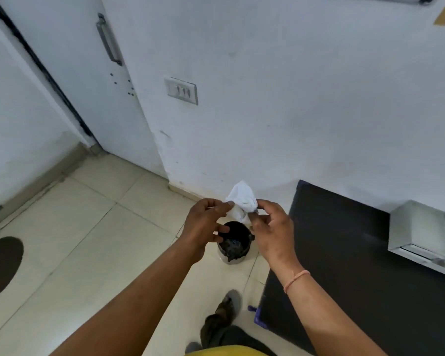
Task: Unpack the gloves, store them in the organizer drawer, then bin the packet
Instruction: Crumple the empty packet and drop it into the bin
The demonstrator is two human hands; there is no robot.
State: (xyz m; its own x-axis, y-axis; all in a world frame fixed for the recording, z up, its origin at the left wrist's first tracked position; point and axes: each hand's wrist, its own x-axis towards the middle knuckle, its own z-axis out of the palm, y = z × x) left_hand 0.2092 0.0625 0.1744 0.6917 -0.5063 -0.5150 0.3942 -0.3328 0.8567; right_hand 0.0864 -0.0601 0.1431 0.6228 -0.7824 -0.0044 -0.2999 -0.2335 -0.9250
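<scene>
Above one black bin (233,240), one crumpled white packet (242,201) pinched between left hand (206,224) and right hand (272,232).

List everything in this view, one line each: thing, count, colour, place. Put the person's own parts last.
Crumpled white plastic packet: one, white, held above the bin.
Small round black-lined bin: one, black liner, on the floor beneath the hands.
Dark rectangular table: one, black, right.
White organizer drawer unit: one, white, on the table's far right.
Wall switch plate: one, grey-white, on the wall.
Door with metal handle: one, white, upper left.
Dark oval floor mat: one, left edge.
Left hand: fingers pinching the packet.
Right hand: fingers pinching the packet; pink wrist thread.
</scene>
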